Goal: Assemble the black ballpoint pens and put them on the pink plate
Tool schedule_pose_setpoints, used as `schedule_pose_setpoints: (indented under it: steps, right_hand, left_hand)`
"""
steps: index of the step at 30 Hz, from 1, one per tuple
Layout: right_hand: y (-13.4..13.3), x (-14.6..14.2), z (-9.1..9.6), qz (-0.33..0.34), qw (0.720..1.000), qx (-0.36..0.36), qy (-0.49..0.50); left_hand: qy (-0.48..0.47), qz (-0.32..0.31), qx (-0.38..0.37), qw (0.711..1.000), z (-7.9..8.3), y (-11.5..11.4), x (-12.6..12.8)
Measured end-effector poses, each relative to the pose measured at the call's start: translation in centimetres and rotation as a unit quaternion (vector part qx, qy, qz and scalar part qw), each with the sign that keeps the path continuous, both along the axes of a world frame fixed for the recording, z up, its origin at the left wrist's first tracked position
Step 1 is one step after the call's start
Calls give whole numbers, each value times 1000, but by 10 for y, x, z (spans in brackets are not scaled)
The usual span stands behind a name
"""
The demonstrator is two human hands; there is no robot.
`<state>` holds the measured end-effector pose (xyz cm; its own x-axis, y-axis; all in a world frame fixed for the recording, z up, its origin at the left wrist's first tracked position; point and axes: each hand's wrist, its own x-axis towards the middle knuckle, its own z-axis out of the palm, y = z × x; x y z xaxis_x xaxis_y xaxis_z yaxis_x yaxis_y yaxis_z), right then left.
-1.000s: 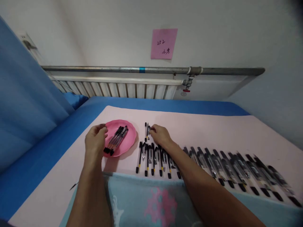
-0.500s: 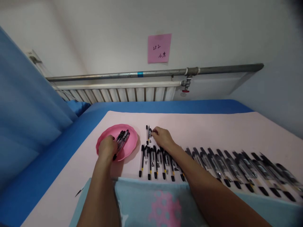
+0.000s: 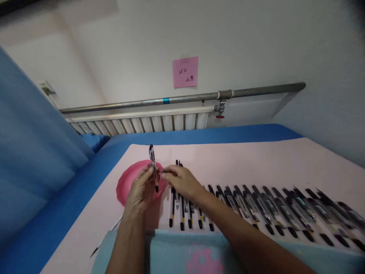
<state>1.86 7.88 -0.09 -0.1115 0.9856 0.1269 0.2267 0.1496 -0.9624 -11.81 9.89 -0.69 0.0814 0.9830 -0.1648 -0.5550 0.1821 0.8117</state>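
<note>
My left hand [image 3: 141, 192] holds a black pen [image 3: 153, 166] upright above the pink plate [image 3: 125, 182], its fingers closed around the barrel. My right hand [image 3: 181, 180] sits right beside it, fingertips pinched close to the pen's lower part; whether they grip the pen I cannot make out. A long row of black pens [image 3: 256, 207] lies side by side on the pink sheet [image 3: 256, 163], running from under my right wrist to the right edge. Two short pen parts [image 3: 178, 164] lie just beyond my right hand.
A light blue patterned cloth [image 3: 182, 255] covers the near edge. A blue sheet [image 3: 57, 205] borders the pink one on the left and back. A radiator [image 3: 142, 123] and metal pipe [image 3: 199, 97] run along the wall under a pink note [image 3: 185, 72]. A thin dark piece [image 3: 95, 252] lies lower left.
My left hand has taken one pen out of the pink plate and raised it upright. My right hand moved left from the small parts to meet it. The camera tilted up slightly.
</note>
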Motion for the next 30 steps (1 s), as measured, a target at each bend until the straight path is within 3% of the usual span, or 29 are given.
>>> schedule_pose_setpoints:
  steps: [3,5,11,18,20,25,27,30]
  right_hand:
    - [-7,-15,1,16,993,-48,103]
    - [-8,-16,-1,11,990,-71,121]
    - [-9,-11,-7,99,993,-71,-5]
    - [-11,-7,-9,139,985,-73,-69]
    - [-10,-4,-7,139,986,-82,-39]
    - [-10,-3,-2,177,965,-180,69]
    - [-11,-3,-2,195,954,-204,104]
    - [-11,-3,-4,211,942,-221,141]
  left_hand:
    - [-73,-23,-15,997,-1,-5,17]
    - [-79,-19,-33,996,1,-6,19]
    - [-58,53,-13,997,11,-4,3]
    - [-86,210,20,974,9,8,-38]
    - [-93,184,19,978,11,8,-45]
    - [-24,-51,-18,998,14,-1,-33]
    - [-23,-72,-3,997,13,-4,-27]
    - [-36,-51,13,998,10,-4,-23]
